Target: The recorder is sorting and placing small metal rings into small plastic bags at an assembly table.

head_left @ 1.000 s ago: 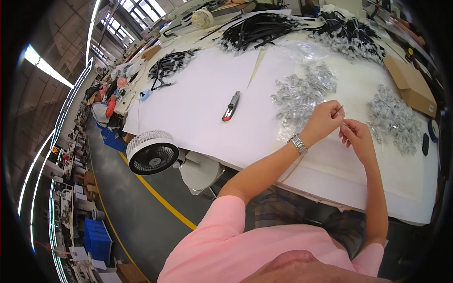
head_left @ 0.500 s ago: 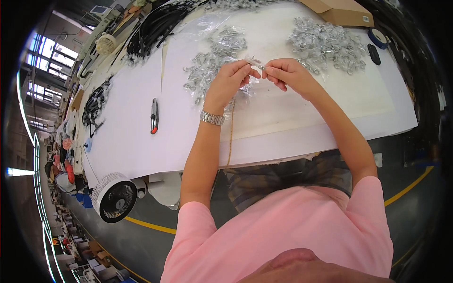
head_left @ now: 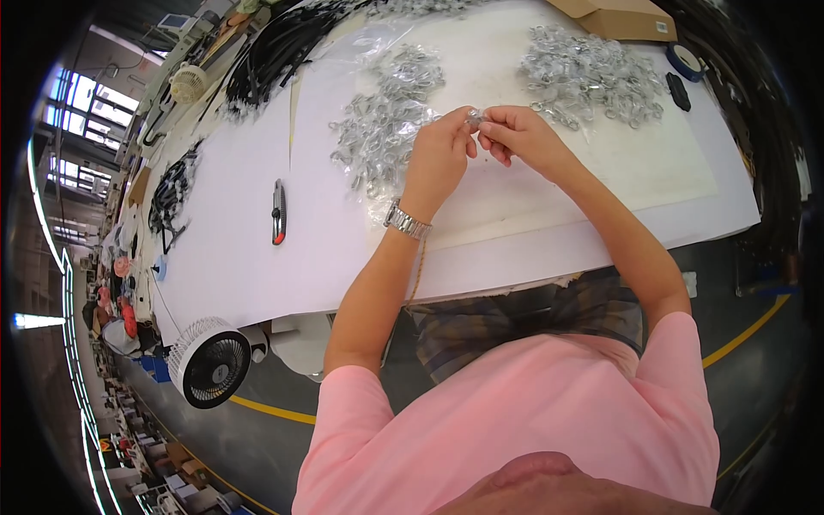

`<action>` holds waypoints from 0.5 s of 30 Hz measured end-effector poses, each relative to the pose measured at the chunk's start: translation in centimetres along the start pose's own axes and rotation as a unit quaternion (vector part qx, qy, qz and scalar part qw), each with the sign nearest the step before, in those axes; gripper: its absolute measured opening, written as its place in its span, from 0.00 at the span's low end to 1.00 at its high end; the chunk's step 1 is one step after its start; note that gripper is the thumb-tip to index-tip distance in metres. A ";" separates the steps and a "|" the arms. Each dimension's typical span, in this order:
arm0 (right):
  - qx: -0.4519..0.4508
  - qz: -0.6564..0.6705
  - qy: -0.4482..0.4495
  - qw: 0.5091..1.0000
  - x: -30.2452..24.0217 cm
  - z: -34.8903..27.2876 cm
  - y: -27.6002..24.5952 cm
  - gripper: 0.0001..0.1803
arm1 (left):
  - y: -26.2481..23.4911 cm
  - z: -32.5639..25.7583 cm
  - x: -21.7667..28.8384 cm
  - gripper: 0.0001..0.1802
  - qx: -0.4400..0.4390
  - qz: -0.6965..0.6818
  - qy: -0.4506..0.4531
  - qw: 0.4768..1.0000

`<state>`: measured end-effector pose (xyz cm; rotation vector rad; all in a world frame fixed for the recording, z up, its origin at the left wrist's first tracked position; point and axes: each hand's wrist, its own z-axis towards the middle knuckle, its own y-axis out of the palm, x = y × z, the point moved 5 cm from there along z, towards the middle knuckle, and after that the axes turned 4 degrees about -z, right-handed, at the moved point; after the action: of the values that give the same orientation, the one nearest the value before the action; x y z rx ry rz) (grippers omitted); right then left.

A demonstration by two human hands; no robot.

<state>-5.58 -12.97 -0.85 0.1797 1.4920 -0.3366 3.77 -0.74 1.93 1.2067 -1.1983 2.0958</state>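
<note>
Above the white table, my left hand and my right hand meet fingertip to fingertip. Between their pinched fingers is a small silver metal piece with clear plastic wrap; my fingers cover most of it, so its exact kind is hidden. Close by my left hand lies a heap of clear-wrapped small metal pieces, some with ring-like ends. A second heap of similar wrapped pieces spreads beyond my right hand.
On the table lie a utility knife, black straps and a smaller black bundle. A cardboard box, a tape roll and a black object sit far right. A fan stands by the near-left edge.
My left hand has shifted right and turned, closing in on my right hand. The wrapped piece, earlier sticking up from the left fingers, is now mostly covered between both hands' fingertips.
</note>
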 end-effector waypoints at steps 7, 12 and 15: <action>-0.014 0.104 0.065 0.992 0.8 0.4 -1.1 0.14 | -1.0 0.5 -1.2 0.15 0.065 0.004 0.000 0.998; 0.167 0.227 0.037 0.959 1.3 1.3 -4.7 0.16 | -4.6 0.9 -2.0 0.12 0.176 -0.183 -0.049 0.966; 0.159 -0.178 -0.015 0.971 0.7 1.6 -0.6 0.16 | -4.7 0.6 -2.4 0.12 0.163 -0.235 -0.070 0.956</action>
<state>-4.26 -14.07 -1.35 0.1587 1.4306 -0.8667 8.65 1.37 2.22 1.6244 -0.5436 1.9026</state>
